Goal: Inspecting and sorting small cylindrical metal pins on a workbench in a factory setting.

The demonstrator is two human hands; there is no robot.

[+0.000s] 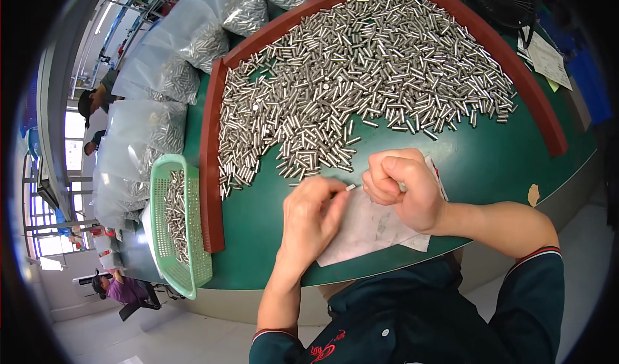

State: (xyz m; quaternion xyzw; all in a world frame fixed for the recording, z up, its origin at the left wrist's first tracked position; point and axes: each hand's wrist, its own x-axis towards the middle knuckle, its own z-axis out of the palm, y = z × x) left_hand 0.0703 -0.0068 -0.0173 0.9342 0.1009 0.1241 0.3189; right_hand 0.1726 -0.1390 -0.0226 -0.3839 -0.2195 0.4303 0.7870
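A broad heap of small silvery metal pins (387,61) covers the far part of the green table (251,235). Near the front edge, my left hand (308,219) pinches one short metal pin (350,187) between thumb and forefinger, its end pointing toward my other hand. Close on the right, my right hand (412,193) is curled into a fist. A pale bit shows between its fingers, but what it holds is hidden. Both hands are above a greyish-white sheet (361,232), which lies flat on the table.
A red-brown wooden frame (213,170) borders the heap. Left of it stands a green perforated basket (193,235) with more pins. Several clear plastic bags (145,128) of pins line the far left. A black fan (503,0) and papers (547,61) are at far right.
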